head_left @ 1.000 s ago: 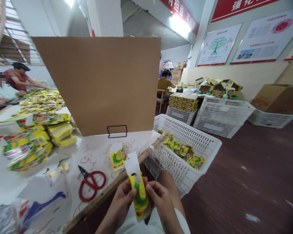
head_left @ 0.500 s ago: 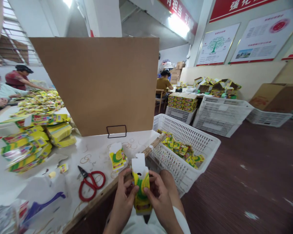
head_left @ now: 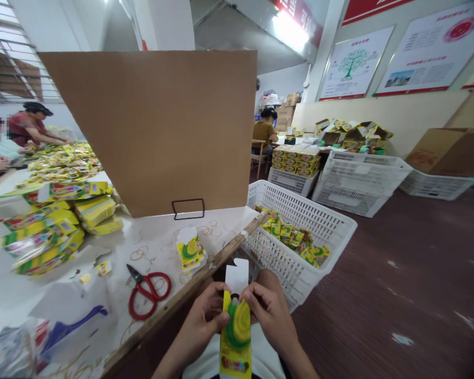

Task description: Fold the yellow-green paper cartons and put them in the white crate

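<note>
Above my lap is a small yellow and green box (head_left: 237,331) with a white flap standing up at its far end. My left hand (head_left: 205,316) pinches the box's left edge near that end. On the opposite side, my right hand (head_left: 270,316) grips the upper right edge, its thumb and fingers by the base of the flap. Flat box blanks (head_left: 190,251) of the same print lie on the table just beyond my hands. Red-handled scissors (head_left: 148,289) rest on the table to their left.
A brown cardboard panel (head_left: 158,131) stands on the white table (head_left: 150,231). To the right, a white plastic basket (head_left: 332,226) holds many small yellow boxes. Bundled flat boxes (head_left: 43,237) are stacked at left. Co-workers (head_left: 33,123) sit or stand farther off.
The box has come nearer my body and tilted, showing more of its printed face. Both hands have shifted up to its flap end.
</note>
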Demonstrator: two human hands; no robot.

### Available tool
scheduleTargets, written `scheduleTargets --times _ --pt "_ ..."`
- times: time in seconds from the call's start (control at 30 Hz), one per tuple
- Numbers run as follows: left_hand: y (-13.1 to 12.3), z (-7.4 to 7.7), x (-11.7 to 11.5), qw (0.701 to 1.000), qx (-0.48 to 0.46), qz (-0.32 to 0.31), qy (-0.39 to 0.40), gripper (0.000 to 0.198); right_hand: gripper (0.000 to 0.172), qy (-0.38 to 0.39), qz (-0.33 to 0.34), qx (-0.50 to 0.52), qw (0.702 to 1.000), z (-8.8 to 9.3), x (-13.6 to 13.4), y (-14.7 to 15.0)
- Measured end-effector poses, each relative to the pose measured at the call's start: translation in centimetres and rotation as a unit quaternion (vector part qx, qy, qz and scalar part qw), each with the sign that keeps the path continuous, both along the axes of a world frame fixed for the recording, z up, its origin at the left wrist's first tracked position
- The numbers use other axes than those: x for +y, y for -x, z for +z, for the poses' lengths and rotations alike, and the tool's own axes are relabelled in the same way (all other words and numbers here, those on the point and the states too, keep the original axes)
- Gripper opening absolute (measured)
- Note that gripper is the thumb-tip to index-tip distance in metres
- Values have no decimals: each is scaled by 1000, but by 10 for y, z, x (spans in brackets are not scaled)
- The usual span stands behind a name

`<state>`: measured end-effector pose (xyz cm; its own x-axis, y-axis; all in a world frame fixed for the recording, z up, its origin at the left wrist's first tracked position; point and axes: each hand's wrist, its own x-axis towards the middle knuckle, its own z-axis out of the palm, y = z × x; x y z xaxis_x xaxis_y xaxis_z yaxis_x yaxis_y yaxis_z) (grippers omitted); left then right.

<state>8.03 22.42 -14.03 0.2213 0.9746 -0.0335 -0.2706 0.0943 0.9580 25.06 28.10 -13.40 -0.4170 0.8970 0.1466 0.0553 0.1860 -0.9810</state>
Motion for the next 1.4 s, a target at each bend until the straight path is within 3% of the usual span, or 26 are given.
scheduleTargets --times 0.13,0.3,0.4,0.47,0.57,0.7,0.77,0.87,1.03,1.2,1.4 --pt "1 -3 -1 1000 19 5 0 40 33 -56 -2 15 998 -2 2 0" --pt "2 -8 -2 999 28 16 23 41 24 12 -32 67 997 -9 0 4" --pt "1 -7 -2 1000 8 19 20 61 53 46 -64 117 990 -12 -2 7" --pt "0 -6 -2 1000 7 18 9 74 50 37 -50 95 994 -12 -2 7" --pt "1 -7 -2 998 53 17 -25 58 27 -19 -35 29 999 -9 0 4" --pt "1 -7 -3 986 121 91 -64 38 32 -60 -38 -3 997 -6 1 1" --pt "-1 -5 -4 978 158 123 -65 38 37 -26 -21 -19 999 -5 -1 2" --pt "-3 -5 -5 974 181 120 -62 41 39 15 -16 -57 998 -5 -4 5" --pt "-2 -10 -5 977 179 96 -66 44 29 -16 -52 -86 995 -10 -6 9" --pt "-4 -8 -5 978 178 97 -58 45 37 -9 -3 -112 994 -16 -5 10" --pt "-7 -4 -4 974 186 117 -49 44 35 -35 -35 -86 995 -17 -4 10"
